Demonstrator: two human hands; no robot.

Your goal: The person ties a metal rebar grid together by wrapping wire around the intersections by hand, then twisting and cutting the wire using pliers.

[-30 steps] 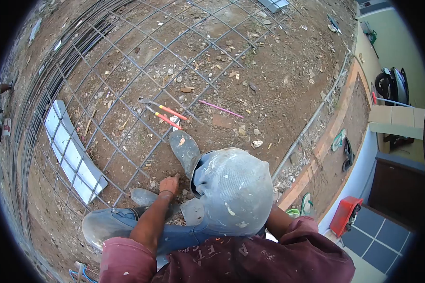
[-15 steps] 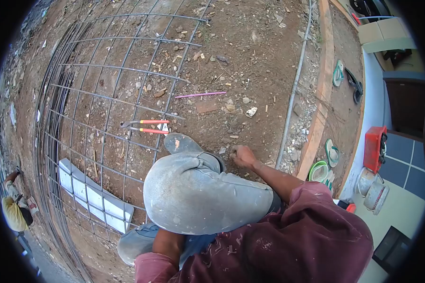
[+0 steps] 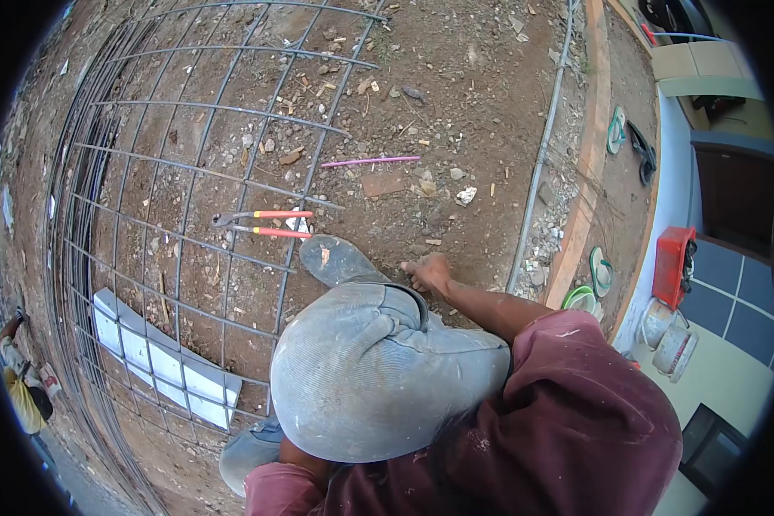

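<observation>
My right hand [image 3: 427, 273] is low over the dirt beside my shoe [image 3: 337, 259], its fingers bent inward. Anything between the fingertips is too small or hidden to make out. My left hand is out of sight behind my raised knee [image 3: 378, 370]; only its sleeve and part of the forearm show. Pincers with red and yellow handles [image 3: 282, 224] lie on the ground, their jaws under the bar grid. Steel reinforcing mesh [image 3: 232, 172] spreads out on the left. A purple stick [image 3: 371, 161] lies ahead of my shoe.
A white panel [image 3: 168, 357] lies beneath the mesh. On the right are a long grey pipe [image 3: 542, 155], a wooden board [image 3: 583, 198], flip-flops [image 3: 602, 272], a red crate [image 3: 672, 267] and a paint bucket [image 3: 672, 351]. Another person [image 3: 24, 396] is at the far left.
My right hand has moved slightly left and up in the view, closer to my shoe, with its fingers reaching out a little more. My view has shifted slightly; the pincers remain lying on the ground.
</observation>
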